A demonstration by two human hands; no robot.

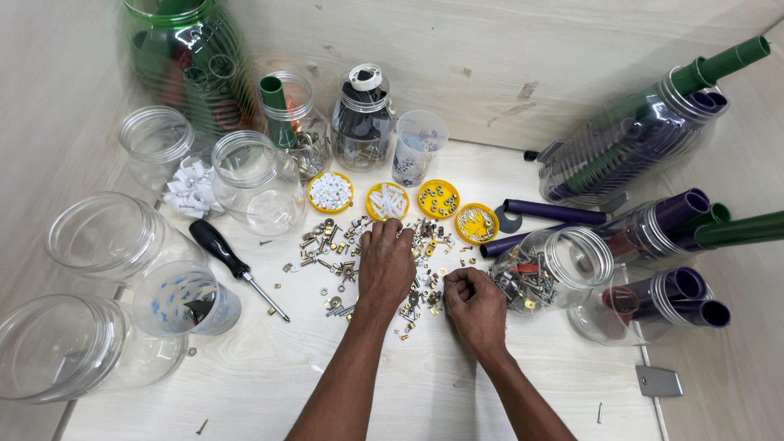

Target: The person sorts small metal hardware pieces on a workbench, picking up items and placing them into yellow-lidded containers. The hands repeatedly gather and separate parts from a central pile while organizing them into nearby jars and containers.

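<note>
Two hands: I see both over the scattered hardware (343,245).
Left hand (386,265): flat, fingertips hidden.
Right hand (474,306): curled; contents indiscernible.

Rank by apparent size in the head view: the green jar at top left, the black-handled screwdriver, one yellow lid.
1. Green jar, largest, though cut off by the frame edge.
2. Black-handled screwdriver.
3. Yellow lid, smallest; all four lids look alike in size.
</note>
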